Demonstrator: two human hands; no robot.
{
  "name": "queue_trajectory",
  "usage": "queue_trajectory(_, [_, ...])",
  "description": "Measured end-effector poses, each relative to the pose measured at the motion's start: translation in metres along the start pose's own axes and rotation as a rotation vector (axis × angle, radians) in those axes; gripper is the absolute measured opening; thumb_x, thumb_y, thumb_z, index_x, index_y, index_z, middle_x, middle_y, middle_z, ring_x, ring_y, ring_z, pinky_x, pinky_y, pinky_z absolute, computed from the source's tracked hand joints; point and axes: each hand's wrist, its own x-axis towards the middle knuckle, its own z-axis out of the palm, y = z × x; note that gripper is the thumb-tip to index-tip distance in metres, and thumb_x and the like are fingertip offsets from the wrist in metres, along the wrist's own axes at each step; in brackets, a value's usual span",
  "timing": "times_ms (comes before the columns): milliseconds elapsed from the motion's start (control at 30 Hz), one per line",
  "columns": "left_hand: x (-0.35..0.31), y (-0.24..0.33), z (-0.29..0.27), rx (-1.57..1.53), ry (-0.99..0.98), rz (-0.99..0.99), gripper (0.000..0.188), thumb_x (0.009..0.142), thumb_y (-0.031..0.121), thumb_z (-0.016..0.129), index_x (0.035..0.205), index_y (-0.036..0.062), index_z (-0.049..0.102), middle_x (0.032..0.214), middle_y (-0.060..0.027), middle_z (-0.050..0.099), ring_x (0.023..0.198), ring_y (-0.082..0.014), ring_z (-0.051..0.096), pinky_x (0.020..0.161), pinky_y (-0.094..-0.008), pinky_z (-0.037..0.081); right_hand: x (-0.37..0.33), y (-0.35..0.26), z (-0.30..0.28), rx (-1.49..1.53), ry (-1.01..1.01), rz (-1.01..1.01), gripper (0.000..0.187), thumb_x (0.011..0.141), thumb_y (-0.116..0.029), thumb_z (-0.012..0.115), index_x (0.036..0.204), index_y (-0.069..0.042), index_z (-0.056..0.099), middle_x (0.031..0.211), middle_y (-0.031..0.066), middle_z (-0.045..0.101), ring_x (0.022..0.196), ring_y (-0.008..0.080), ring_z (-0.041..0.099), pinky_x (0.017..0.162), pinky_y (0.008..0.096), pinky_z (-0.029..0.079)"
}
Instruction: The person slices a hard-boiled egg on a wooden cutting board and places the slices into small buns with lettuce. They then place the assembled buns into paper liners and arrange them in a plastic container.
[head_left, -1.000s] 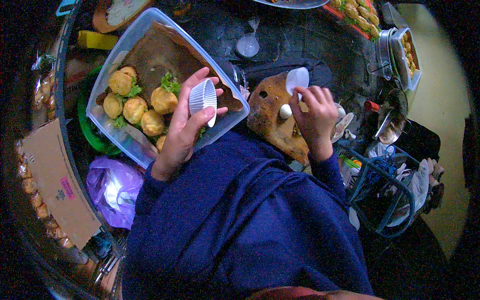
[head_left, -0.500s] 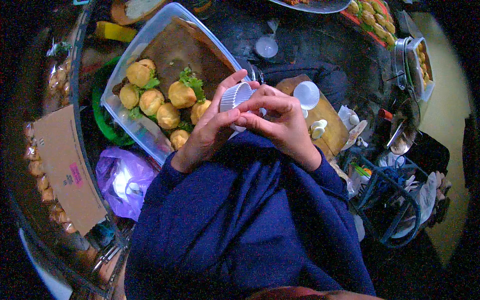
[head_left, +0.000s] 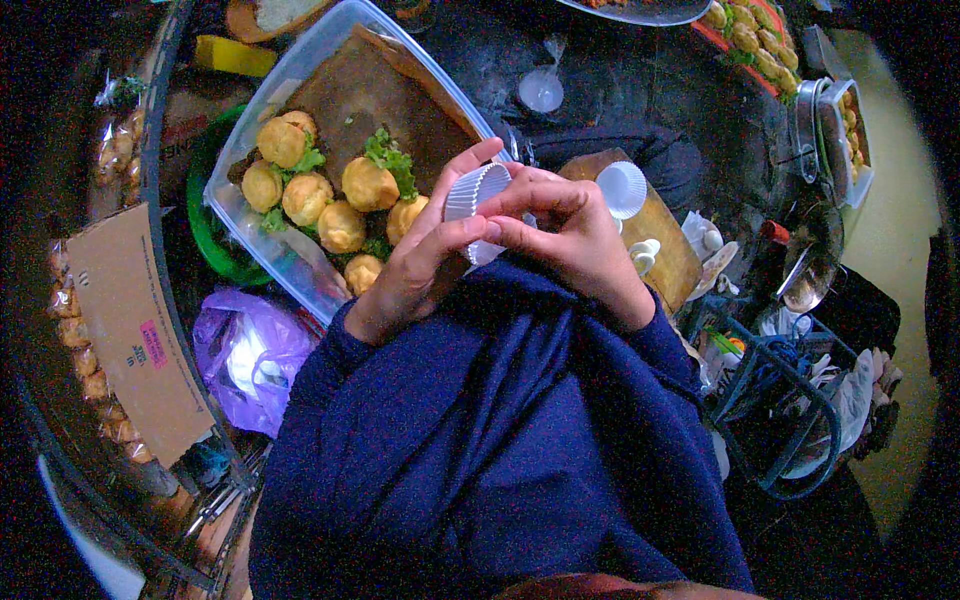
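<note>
My left hand point(head_left: 408, 270) holds white pleated paper baking cups point(head_left: 472, 190) between thumb and fingers, just above my lap. Opposite it, my right hand point(head_left: 590, 240) is closed in a pinch at the cups' near edge, its fingertips meeting my left thumb. Part of the paper is hidden behind the fingers, so I cannot tell how many cups are there. Left of my hands, a clear plastic box point(head_left: 232, 140) holds several golden filled buns point(head_left: 341, 227) with green lettuce point(head_left: 392, 165). Another white paper cup point(head_left: 622, 190) lies by the wooden board point(head_left: 672, 250) on the right.
White, egg-like slices point(head_left: 645, 252) lie on the board. A purple plastic bag point(head_left: 245, 350) and a cardboard sheet point(head_left: 135, 330) are at left. A blue basket point(head_left: 775, 410) stands at right. Far right are a tray of filled buns point(head_left: 755, 45) and a metal pot point(head_left: 805, 130).
The view has shifted slightly. Both hands keep their hold, and more of the pleated paper shows below my fingertips.
</note>
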Motion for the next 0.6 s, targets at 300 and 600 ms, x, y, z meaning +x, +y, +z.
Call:
queue_trajectory(300, [-0.001,-0.002,0.004,0.286,0.090,0.087,0.069,0.087,0.020,0.058,0.144,0.0071,0.022,0.131,-0.0113,0.041,0.122,-0.0209,0.043,0.106,-0.0341,0.032,-0.002,0.007,0.003,-0.169,0.075,-0.097,0.013,0.077,-0.009,0.070,0.082,0.002,0.068,0.081,0.0082,0.065,0.084,0.0158,0.061,0.090,0.0322,0.044])
queue_trajectory(600, [0.002,-0.002,0.001,0.412,0.136,0.124,0.070,0.084,0.018,0.061,0.143,0.0057,0.024,0.132,-0.0119,0.040,0.123,-0.0212,0.043,0.105,-0.0344,0.035,-0.016,0.001,-0.002,-0.275,0.164,-0.014,0.013,0.076,-0.008,0.069,0.082,0.003,0.067,0.078,0.0075,0.063,0.077,0.0136,0.058,0.070,0.0254,0.044])
